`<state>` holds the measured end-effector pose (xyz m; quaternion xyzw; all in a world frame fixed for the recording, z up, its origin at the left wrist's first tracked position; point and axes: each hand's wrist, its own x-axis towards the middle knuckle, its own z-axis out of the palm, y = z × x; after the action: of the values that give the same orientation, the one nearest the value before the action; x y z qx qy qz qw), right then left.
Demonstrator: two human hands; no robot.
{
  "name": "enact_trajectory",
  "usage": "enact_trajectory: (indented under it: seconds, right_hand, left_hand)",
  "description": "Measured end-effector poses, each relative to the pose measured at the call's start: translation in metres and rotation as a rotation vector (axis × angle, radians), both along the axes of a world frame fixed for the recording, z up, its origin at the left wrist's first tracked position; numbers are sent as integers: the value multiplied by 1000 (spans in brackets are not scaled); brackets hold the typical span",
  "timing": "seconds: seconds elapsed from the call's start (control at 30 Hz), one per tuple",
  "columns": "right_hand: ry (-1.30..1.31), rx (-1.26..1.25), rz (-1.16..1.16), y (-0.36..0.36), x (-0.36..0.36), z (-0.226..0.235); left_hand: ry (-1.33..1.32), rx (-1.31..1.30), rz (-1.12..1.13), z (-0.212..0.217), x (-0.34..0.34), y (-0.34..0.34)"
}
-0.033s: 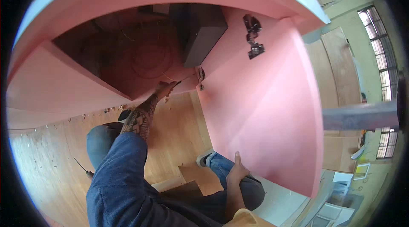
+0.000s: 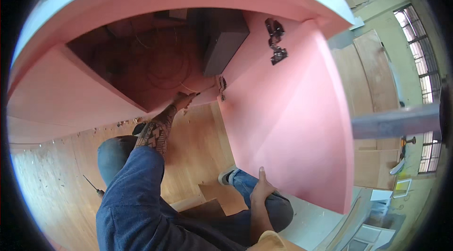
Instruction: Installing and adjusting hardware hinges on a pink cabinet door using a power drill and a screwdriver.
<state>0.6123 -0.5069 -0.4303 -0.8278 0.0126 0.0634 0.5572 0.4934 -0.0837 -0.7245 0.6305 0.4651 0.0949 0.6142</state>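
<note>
My left hand [image 2: 183,100] is closed around a screwdriver [image 2: 198,93], its thin shaft reaching toward the lower hinge [image 2: 222,88]. Whether the tip touches a screw is too small to tell. That hinge sits where the pink cabinet door [image 2: 288,123] meets the cabinet. The door stands swung out, with an upper hinge [image 2: 275,41] of dark, shiny metal on its inner face. At the door's bottom edge, my right hand [image 2: 263,188] grips the panel. Its thumb lies on the pink face and the other fingers are mostly hidden.
Inside the pink cabinet [image 2: 106,95] are a dark grey box [image 2: 226,48] and loose wires. A second screwdriver [image 2: 98,190] lies on the wooden floor [image 2: 61,175] at left, among scattered debris. Beyond the door, a blurred grey bar [image 2: 396,121] juts in from the right.
The whole view has shifted slightly, with the door a little further left in the picture. Both hands keep their holds on the screwdriver and the door.
</note>
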Motion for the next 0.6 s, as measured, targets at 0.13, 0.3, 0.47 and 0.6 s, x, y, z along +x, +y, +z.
enact_trajectory:
  seconds: [0.13,0.3,0.47,0.6]
  right_hand:
    - [-52,3,89,-8,-21,-22]
    - [-69,-33,383,-33,-39,-37]
    - [-445,-328,971,-24,-74,-47]
    - [-202,-295,1293,11,-114,-33]
  left_hand:
    - [259,387,-279,94,-48,26]
    - [282,1114,-540,294,-72,-11]
    - [375,728,-487,490,-193,-76]
    - [-10,630,-169,562,-324,-134]
